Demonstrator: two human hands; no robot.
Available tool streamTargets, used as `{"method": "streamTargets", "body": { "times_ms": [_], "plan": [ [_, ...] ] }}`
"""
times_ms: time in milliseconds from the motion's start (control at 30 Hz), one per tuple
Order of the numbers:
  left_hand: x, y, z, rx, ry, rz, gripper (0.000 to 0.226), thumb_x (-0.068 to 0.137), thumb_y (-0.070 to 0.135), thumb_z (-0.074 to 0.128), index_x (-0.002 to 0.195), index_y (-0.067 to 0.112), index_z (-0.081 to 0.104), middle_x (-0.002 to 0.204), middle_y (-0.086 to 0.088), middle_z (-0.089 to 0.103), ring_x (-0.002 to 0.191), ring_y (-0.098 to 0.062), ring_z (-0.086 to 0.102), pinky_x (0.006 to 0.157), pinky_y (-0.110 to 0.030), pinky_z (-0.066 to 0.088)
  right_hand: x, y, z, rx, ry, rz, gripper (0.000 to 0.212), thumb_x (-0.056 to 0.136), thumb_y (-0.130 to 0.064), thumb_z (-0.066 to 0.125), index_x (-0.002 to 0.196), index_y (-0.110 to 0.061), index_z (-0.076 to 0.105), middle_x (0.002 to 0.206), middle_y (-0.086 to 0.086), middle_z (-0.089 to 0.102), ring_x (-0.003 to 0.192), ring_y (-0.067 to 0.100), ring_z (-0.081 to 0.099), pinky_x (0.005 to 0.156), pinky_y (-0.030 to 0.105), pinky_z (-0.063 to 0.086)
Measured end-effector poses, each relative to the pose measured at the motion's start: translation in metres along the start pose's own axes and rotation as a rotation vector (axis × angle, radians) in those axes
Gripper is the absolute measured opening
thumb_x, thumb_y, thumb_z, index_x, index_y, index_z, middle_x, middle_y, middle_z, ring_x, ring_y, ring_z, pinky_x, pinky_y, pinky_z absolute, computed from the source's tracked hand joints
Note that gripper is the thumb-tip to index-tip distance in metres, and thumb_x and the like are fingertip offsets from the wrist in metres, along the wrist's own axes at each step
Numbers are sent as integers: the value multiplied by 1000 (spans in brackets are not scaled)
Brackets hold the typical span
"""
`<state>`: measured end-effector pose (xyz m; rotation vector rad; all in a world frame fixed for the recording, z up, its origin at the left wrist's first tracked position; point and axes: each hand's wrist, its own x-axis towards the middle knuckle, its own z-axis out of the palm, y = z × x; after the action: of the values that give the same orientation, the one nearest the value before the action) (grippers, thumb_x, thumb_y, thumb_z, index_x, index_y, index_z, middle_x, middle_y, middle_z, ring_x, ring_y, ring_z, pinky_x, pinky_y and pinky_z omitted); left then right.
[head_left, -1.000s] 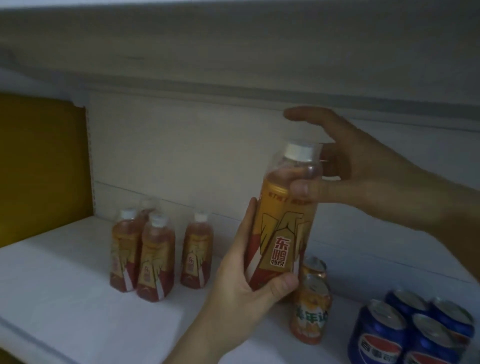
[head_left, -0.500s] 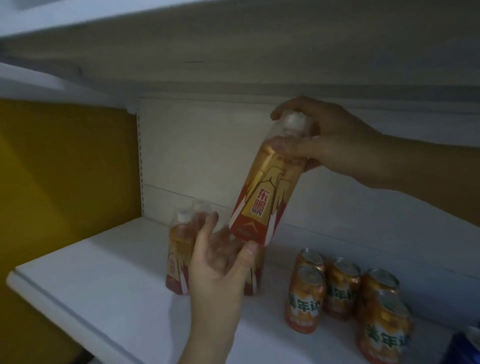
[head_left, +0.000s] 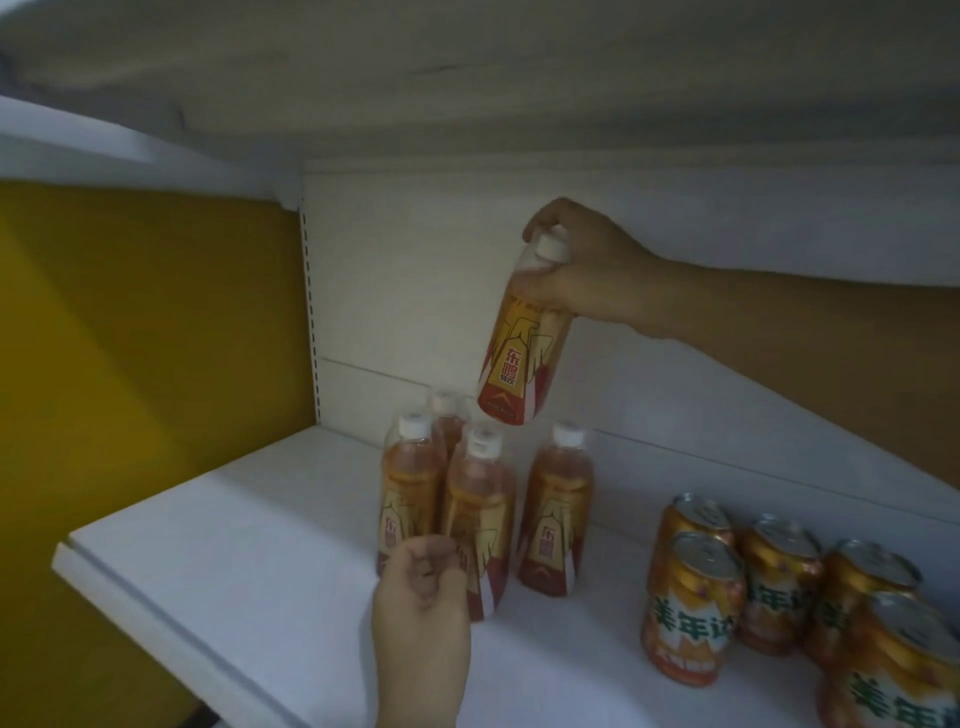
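My right hand (head_left: 587, 270) grips an orange drink bottle (head_left: 519, 353) by its neck, just under the white cap. The bottle hangs tilted in the air above a group of several like bottles (head_left: 478, 509) that stand upright on the white shelf (head_left: 249, 530). My left hand (head_left: 421, 597) is low in front of that group, fingers curled inward with nothing in them. It covers the lower part of the front bottle.
Several orange cans (head_left: 691, 608) stand on the shelf at the right. A yellow panel (head_left: 145, 364) closes off the left side. The upper shelf's underside (head_left: 519, 78) hangs close above. The shelf's front edge (head_left: 171, 623) runs diagonally at lower left.
My left hand has let go of the bottle's base, dropped and curled in front of the standing bottles. My right hand alone now holds the bottle above the group.
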<state>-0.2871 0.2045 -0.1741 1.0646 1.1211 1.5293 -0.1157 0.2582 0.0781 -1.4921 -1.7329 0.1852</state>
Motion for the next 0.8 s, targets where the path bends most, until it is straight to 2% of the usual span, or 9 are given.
{"method": "streamTargets", "body": {
  "times_ms": [100, 167, 233, 333, 433, 500, 567, 700, 800],
  "plan": [
    [6, -16, -2, 51, -15, -30, 22, 88, -13, 60, 87, 8, 66, 84, -10, 73, 74, -23, 69, 60, -19, 53, 4, 13, 14, -35, -60, 18, 45, 86, -23, 80, 122, -25, 55, 116, 0, 58, 104, 23, 65, 77, 36, 62],
    [8, -24, -2, 105, -28, -28, 25, 86, -12, 61, 84, 12, 66, 82, -7, 75, 77, -27, 72, 74, -37, 59, 4, 21, 24, -48, -99, 35, 44, 85, -23, 82, 120, -26, 56, 117, 0, 58, 106, 24, 65, 83, 41, 63],
    [8, -27, -2, 142, -27, -20, 25, 83, -11, 64, 83, 14, 66, 80, -7, 73, 75, -29, 72, 78, -47, 60, 2, 28, 32, -50, -133, 37, 42, 84, -24, 83, 118, -27, 58, 115, 0, 59, 106, 24, 65, 86, 44, 63],
    [7, -27, -1, 149, -5, 1, 23, 78, -6, 76, 82, 13, 65, 73, -8, 69, 69, -30, 69, 72, -46, 60, -2, 35, 43, -96, -186, 12, 42, 82, -30, 87, 116, -27, 62, 116, -1, 60, 105, 22, 65, 84, 45, 64],
    [5, -26, 2, 172, -10, 28, 29, 69, 5, 89, 80, 14, 64, 72, -5, 66, 63, -22, 62, 64, -32, 56, -6, 43, 53, -139, -238, -7, 43, 81, -34, 88, 115, -25, 64, 120, -1, 58, 104, 20, 64, 74, 35, 64],
    [4, -26, 3, 219, -11, 59, 34, 63, 16, 94, 78, 17, 63, 72, -2, 65, 61, -17, 60, 59, -23, 52, -7, 49, 61, -178, -271, -17, 43, 81, -36, 88, 116, -26, 64, 120, -3, 56, 106, 19, 61, 72, 29, 58],
    [3, -27, 2, 255, 2, 82, 37, 60, 21, 96, 76, 20, 62, 72, 1, 64, 58, -11, 58, 56, -19, 50, -8, 53, 67, -259, -304, -32, 46, 80, -39, 87, 118, -26, 64, 121, -6, 54, 112, 17, 56, 79, 28, 47],
    [6, -30, 1, 330, 9, 111, 38, 61, 22, 95, 75, 24, 59, 71, 3, 63, 61, -13, 59, 63, -29, 54, -7, 60, 76, -324, -369, -5, 49, 81, -43, 86, 122, -24, 65, 119, -6, 52, 106, 16, 53, 79, 27, 42],
    [6, -30, 1, 353, 16, 121, 37, 63, 22, 94, 74, 25, 58, 71, 5, 62, 59, -8, 59, 65, -36, 56, -5, 65, 81, -317, -410, 19, 43, 85, -44, 82, 118, -26, 63, 123, -4, 54, 103, 17, 54, 80, 26, 43]
  ]
}}
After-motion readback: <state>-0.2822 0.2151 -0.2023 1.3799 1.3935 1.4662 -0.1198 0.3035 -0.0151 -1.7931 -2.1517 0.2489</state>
